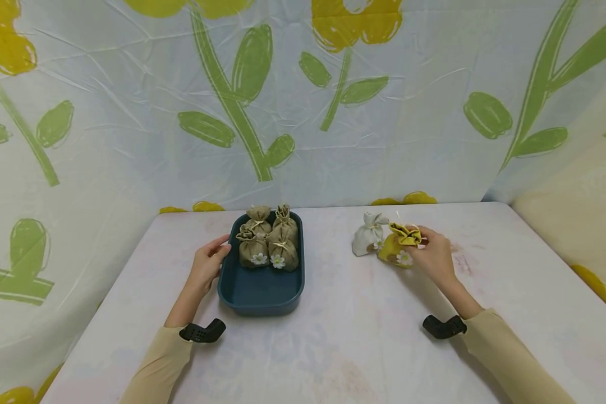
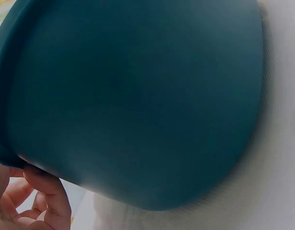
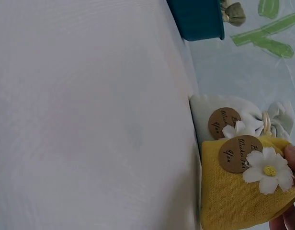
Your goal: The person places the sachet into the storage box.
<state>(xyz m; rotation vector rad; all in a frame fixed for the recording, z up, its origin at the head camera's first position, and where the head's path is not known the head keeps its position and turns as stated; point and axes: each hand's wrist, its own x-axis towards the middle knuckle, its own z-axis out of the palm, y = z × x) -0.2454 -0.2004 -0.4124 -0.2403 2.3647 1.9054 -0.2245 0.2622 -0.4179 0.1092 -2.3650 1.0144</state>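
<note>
Left hand [image 1: 207, 264] grips the side of the blue tub [image 1: 262, 289] at its rim, fingers bent. Right hand [image 1: 432, 255] pinches the yellow pouch [image 1: 390, 251] near its gathered neck. Pouch is upright on the right part of the table [image 1: 343, 336], overlapping the white pouch [image 1: 363, 241] in view; whether its base bears on the table, cannot tell. Four brown pouches [image 1: 283, 249] stand at the tub's far end; near end bare.

Technique, judged: keep the pinch on the bunched cloth, away from the flower [image 3: 262, 187] and paper tag [image 3: 233, 154]. Raise straight up so the white pouch is not dragged or tipped. Left hand only steadies; a hard pull would tilt the tub.
</note>
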